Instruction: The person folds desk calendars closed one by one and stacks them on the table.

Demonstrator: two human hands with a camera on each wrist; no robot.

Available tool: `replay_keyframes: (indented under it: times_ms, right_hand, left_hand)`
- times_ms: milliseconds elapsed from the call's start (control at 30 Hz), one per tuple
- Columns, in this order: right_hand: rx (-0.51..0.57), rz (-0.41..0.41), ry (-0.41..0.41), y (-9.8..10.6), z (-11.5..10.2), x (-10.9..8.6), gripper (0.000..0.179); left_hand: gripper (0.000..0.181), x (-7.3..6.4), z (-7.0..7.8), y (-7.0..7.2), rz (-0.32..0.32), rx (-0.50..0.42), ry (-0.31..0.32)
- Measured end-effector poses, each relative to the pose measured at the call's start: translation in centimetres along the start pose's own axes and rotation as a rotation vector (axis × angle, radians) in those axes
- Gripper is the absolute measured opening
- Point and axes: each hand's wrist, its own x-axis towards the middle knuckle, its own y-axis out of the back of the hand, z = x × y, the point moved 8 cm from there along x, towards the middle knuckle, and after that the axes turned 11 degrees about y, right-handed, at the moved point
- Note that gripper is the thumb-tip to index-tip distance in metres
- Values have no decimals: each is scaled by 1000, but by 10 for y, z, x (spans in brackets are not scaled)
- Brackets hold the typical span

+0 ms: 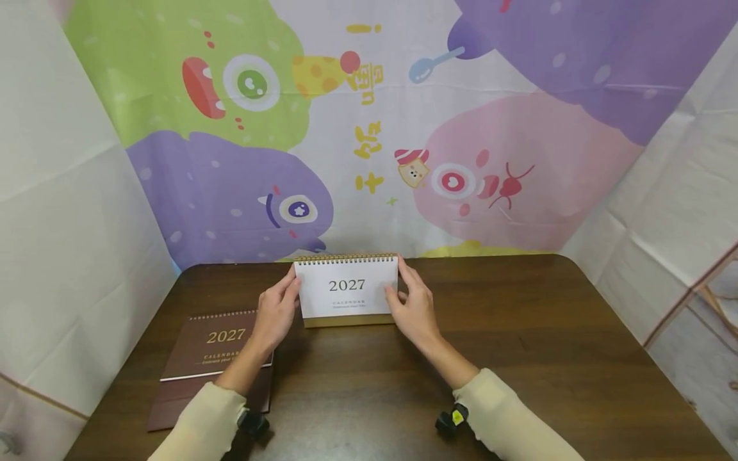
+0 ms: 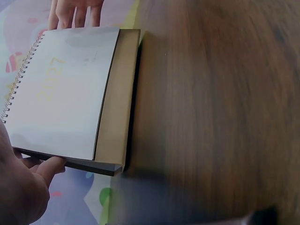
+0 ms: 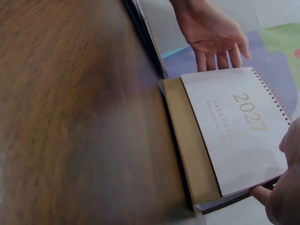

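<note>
A white desk calendar with "2027" on its cover, a gold spiral along the top and a tan base strip stands at the middle of the table. My left hand holds its left side, thumb by the edge and fingertips reaching behind. On the opposite side, my right hand grips the edge, with the thumb over the front. The left wrist view shows the cover from the side. Lettering under the year is readable on the calendar in the right wrist view.
A dark red "2027" calendar with a white band lies at the table's left, partly under my left forearm. The brown wooden table has rounded far corners. Behind it hangs a cloth with cartoon monsters; white sheets flank both sides.
</note>
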Motion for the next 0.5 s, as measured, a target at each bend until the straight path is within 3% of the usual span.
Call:
replay_keyframes:
  times_ms: [500]
  right_hand:
    - [-12,10,6,20,5,-5,69]
  left_hand:
    - [52,-6,8,-18,-14,10,-22]
